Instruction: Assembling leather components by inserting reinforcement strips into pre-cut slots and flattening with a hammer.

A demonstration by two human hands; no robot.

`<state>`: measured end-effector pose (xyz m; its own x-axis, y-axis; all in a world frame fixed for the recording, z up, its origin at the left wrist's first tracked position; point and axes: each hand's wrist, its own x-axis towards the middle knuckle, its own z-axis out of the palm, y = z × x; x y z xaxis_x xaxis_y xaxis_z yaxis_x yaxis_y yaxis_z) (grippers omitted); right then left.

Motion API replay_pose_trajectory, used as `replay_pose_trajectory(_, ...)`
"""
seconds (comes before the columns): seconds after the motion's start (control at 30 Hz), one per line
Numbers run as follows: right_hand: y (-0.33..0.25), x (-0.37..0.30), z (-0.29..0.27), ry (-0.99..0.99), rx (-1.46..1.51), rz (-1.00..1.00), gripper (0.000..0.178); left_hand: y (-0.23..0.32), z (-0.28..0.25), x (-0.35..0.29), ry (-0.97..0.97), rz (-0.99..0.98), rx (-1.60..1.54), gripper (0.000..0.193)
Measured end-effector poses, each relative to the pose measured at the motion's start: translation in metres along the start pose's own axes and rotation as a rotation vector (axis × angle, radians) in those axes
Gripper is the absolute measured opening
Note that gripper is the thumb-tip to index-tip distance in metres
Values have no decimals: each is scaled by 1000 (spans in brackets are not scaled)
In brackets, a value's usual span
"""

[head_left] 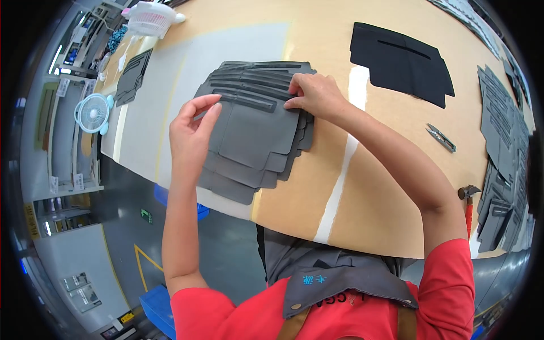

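Observation:
A fanned stack of dark grey fabric panels (249, 133) lies on the table in front of me, each with a long narrow strip or slot near its far edge. My right hand (317, 95) pinches the right edge of the top panel, close to the end of its strip. Over the stack's left side, my left hand (191, 135) has thumb and index fingertip brought nearly together by the strip's left end. Whether anything is between those fingertips is too small to tell.
A black panel (401, 62) lies at the far right, with thread snips (441, 137) nearer me. A hammer (468, 207) and more grey panels (501, 136) line the right edge. At left are a smaller grey piece (134, 77), a blue fan (93, 113) and a white-pink basket (149, 19).

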<state>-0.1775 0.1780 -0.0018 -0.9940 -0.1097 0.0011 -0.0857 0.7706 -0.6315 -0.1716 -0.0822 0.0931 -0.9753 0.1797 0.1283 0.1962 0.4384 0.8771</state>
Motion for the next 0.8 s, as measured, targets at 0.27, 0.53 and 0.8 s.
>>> replay_pose_trajectory(0.27, -57, -52, 1, 324, -74, -387, 20, 8, -39, -45, 154, 55, -40, 23)
replay_pose_trajectory(0.53, 48, -228, -104, 121, 649, 467, 12, 44, 30, -85, -218, 472, 184, 26)
replay_pose_trajectory(0.8, 68, -299, -102, 50, 277, 555, 28, -12, 149, -143, -524, 728, 454, 53)
